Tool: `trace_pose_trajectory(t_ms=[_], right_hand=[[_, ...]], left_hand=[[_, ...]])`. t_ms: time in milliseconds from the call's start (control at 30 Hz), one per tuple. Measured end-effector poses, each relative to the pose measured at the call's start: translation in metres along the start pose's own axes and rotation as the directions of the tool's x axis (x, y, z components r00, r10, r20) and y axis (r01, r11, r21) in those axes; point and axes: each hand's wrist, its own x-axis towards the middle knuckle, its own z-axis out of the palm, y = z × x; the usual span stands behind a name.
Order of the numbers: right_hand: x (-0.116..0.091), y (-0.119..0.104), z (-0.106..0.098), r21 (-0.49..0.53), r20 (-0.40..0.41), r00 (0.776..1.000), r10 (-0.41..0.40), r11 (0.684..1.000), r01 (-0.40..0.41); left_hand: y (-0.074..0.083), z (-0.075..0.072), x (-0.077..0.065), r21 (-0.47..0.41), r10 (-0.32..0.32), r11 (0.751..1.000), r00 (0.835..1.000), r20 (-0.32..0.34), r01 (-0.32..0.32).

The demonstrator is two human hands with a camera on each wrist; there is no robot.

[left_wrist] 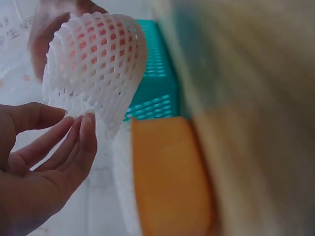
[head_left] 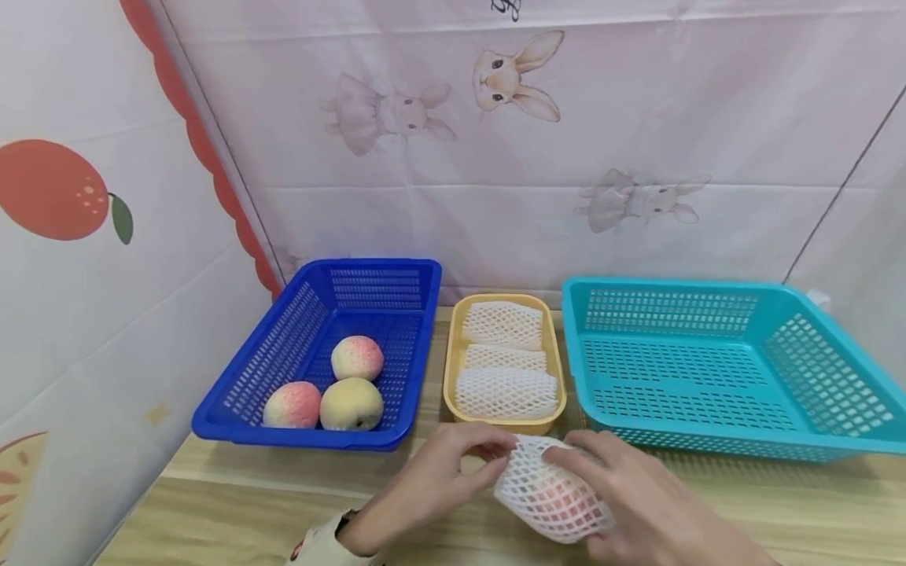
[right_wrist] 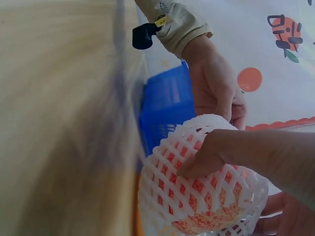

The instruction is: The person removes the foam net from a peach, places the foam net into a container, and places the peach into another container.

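Observation:
A red and cream peach (head_left: 566, 499) sits inside a white foam fruit net (left_wrist: 106, 54), its colour showing through the mesh. My right hand (head_left: 637, 491) grips the netted peach from the right, with the thumb (right_wrist: 202, 160) lying across the mesh. At the net's left end, my left hand (head_left: 453, 468) pinches the edge between thumb and fingertips. Behind the hands, a yellow tray (head_left: 559, 365) holds several more white foam nets (head_left: 506, 393).
On the left stands a blue basket (head_left: 418, 377) with two pink-and-cream peaches (head_left: 357, 358) and a yellowish one (head_left: 351, 405). A teal basket (head_left: 679, 362) stands on the right. All rest on a wood-grain table (head_left: 248, 503), before a rabbit-print cloth (head_left: 495, 220).

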Motion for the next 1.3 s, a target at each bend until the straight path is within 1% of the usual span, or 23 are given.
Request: trace_pose_trajectory(t_ms=[67, 167, 200, 267, 367, 467, 500, 600, 700, 767, 867, 900, 933, 1000, 1033, 1067, 1133, 1233, 1300], right_hand=[[0.001, -0.001, 0.006, 0.027, 0.046, 0.999, -0.010, 1.000, 0.008], [0.002, -0.002, 0.015, 0.032, 0.062, 0.997, -0.052, 0.998, 0.050], [0.002, -0.003, 0.018, 0.022, 0.052, 0.996, -0.070, 0.997, 0.069], [0.001, -0.005, 0.025, -0.010, 0.007, 0.994, -0.108, 0.994, 0.108], [-0.001, -0.007, 0.036, -0.036, -0.058, 0.987, -0.147, 0.989, 0.146], [-0.002, -0.008, 0.042, -0.042, -0.088, 0.983, -0.159, 0.987, 0.156], [-0.002, -0.008, 0.044, -0.041, -0.091, 0.984, -0.154, 0.988, 0.151], [-0.004, -0.008, 0.042, -0.010, -0.036, 0.995, -0.096, 0.995, 0.096], [-0.005, -0.009, 0.038, 0.019, 0.033, 0.999, -0.037, 0.999, 0.036], [-0.005, -0.008, 0.033, 0.039, 0.062, 0.998, -0.003, 0.999, 0.001], [-0.007, -0.005, 0.023, 0.063, 0.098, 0.994, 0.050, 0.996, -0.056], [-0.008, -0.003, 0.019, 0.077, 0.122, 0.990, 0.075, 0.993, -0.085], [-0.009, 0.000, 0.016, 0.102, 0.162, 0.981, 0.110, 0.987, -0.128], [-0.012, 0.008, 0.009, 0.153, 0.245, 0.956, 0.159, 0.968, -0.200], [-0.014, 0.012, 0.006, 0.178, 0.287, 0.941, 0.178, 0.956, -0.235], [-0.016, 0.017, 0.003, 0.197, 0.319, 0.929, 0.187, 0.946, -0.258], [-0.019, 0.027, 0.000, 0.220, 0.351, 0.918, 0.184, 0.937, -0.272], [-0.022, 0.035, -0.002, 0.247, 0.345, 0.926, 0.156, 0.936, -0.250], [-0.023, 0.038, -0.002, 0.268, 0.331, 0.935, 0.128, 0.937, -0.223]], left_hand=[[-0.004, 0.002, -0.008, -0.058, -0.048, 0.997, 0.998, 0.034, 0.050], [-0.008, 0.003, -0.017, -0.122, -0.097, 0.987, 0.991, 0.091, 0.108], [-0.010, 0.004, -0.019, -0.135, -0.101, 0.984, 0.989, 0.106, 0.115], [-0.012, 0.004, -0.023, -0.167, -0.116, 0.976, 0.983, 0.141, 0.139], [-0.016, 0.004, -0.027, -0.215, -0.143, 0.958, 0.968, 0.206, 0.188], [-0.018, 0.005, -0.028, -0.244, -0.177, 0.940, 0.951, 0.255, 0.240], [-0.018, 0.006, -0.028, -0.249, -0.179, 0.937, 0.948, 0.262, 0.246], [-0.019, 0.008, -0.028, -0.254, -0.190, 0.933, 0.947, 0.261, 0.257], [-0.019, 0.009, -0.027, -0.241, -0.211, 0.930, 0.941, 0.263, 0.276], [-0.018, 0.010, -0.027, -0.223, -0.237, 0.927, 0.931, 0.278, 0.302], [-0.018, 0.010, -0.026, -0.213, -0.270, 0.914, 0.911, 0.313, 0.344], [-0.018, 0.011, -0.026, -0.214, -0.273, 0.911, 0.906, 0.324, 0.351], [-0.018, 0.011, -0.026, -0.216, -0.271, 0.910, 0.904, 0.331, 0.352], [-0.018, 0.012, -0.027, -0.227, -0.263, 0.908, 0.902, 0.341, 0.351], [-0.018, 0.013, -0.027, -0.223, -0.256, 0.913, 0.905, 0.340, 0.342], [-0.018, 0.014, -0.027, -0.218, -0.253, 0.916, 0.906, 0.340, 0.338], [-0.018, 0.015, -0.026, -0.202, -0.254, 0.921, 0.906, 0.338, 0.333], [-0.017, 0.017, -0.025, -0.180, -0.263, 0.925, 0.904, 0.336, 0.336], [-0.016, 0.018, -0.024, -0.180, -0.267, 0.923, 0.904, 0.335, 0.340]])
